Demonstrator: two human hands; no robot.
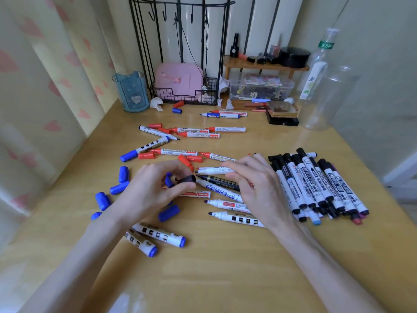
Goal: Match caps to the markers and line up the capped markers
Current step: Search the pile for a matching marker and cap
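Just left of the tip of the black marker (216,180), the left grip (149,188) pinches a black cap (186,179); the right grip (255,188) curls round that marker's barrel. Capping seems in hand: next, align cap with tip and press. Capped markers (316,184) lie heaped to its right.

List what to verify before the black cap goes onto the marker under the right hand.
1. The left hand pinches the black cap: ok.
2. The right hand curls its fingers over the dark-barrelled marker: ok.
3. The marker's tip is bare and dark, matching the cap's colour: ok.
4. The cap sits close to the tip, roughly in line with it: ok.
5. The cap's open end faces the tip: cannot tell, the fingers hide it.
6. The capped markers on the right lie in a neat line: not ok, several overlap.
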